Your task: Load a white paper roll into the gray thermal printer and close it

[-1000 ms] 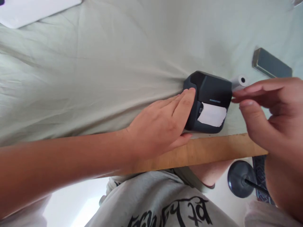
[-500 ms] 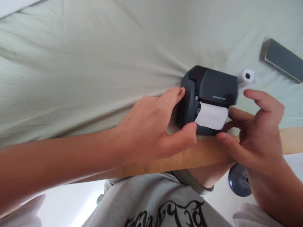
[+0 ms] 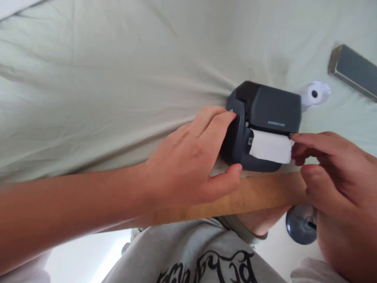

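A small dark label printer [image 3: 273,108] sits close to the wooden edge, its lid closed or nearly so. A white paper strip [image 3: 271,146] lies across its front, below the lid. My left hand [image 3: 197,153] grips the printer's left side, fingertips on the upper part and thumb at the lower front corner. At the right end of the strip is my right hand [image 3: 332,169]. Its index fingertip touches the printer near the lid's lower right corner, the other fingers are bent, and the thumb stands apart. Whether those bent fingers touch the paper cannot be made out.
A white paper roll [image 3: 316,94] lies just right of the printer. Farther right is a dark oblong case [image 3: 357,70]. Wrinkled pale cloth [image 3: 118,78] covers the surface up to a wooden edge [image 3: 262,192]. Below stands a dark round base [image 3: 300,226] on the floor.
My right hand has shifted right, its raised index finger coming down onto the printer's right edge. The strip now reaches farther right across the printer. My left hand keeps its place on the left side.
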The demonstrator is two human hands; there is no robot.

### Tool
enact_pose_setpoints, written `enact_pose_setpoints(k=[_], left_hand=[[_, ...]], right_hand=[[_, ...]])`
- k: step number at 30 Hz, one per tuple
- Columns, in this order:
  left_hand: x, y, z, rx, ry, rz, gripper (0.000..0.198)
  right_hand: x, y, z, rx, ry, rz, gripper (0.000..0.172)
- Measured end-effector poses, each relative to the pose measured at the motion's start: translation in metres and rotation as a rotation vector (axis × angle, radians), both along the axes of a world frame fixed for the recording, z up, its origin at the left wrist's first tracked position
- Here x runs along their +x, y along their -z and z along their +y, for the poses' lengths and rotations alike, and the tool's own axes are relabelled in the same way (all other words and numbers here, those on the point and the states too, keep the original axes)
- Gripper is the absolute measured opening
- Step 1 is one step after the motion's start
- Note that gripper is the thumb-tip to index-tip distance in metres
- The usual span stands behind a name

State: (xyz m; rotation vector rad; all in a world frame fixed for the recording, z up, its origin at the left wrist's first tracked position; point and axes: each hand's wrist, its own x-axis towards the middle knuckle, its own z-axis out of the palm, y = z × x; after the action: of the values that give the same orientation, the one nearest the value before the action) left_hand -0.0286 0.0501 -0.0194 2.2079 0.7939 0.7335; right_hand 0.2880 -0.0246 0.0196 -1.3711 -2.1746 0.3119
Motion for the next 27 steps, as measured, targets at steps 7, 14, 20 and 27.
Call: enact_pose_setpoints(k=[7, 14, 20, 27], left_hand=[[0.003, -0.008, 0.007, -0.113, -0.098, -0.117, 0.020], [-0.001, -0.029, 0.017, -0.524, -0.120, -0.276, 0.037], [-0.007, -0.037, 0.044, -1.041, 0.277, -0.362, 0.042], [-0.006, -0.032, 0.064, -1.147, 0.617, -0.093, 0.039]], right_hand=[[-0.006, -0.006, 0.009, 0.049, 0.141, 0.141, 0.063], [-0.019, 0.011, 0.015, 0.070, 0.192, 0.207, 0.065], [-0.014, 0.021, 0.019, 0.147, 0.119, 0.314, 0.065], [-0.013, 0.012, 0.018, 0.071, 0.146, 0.533, 0.045]])
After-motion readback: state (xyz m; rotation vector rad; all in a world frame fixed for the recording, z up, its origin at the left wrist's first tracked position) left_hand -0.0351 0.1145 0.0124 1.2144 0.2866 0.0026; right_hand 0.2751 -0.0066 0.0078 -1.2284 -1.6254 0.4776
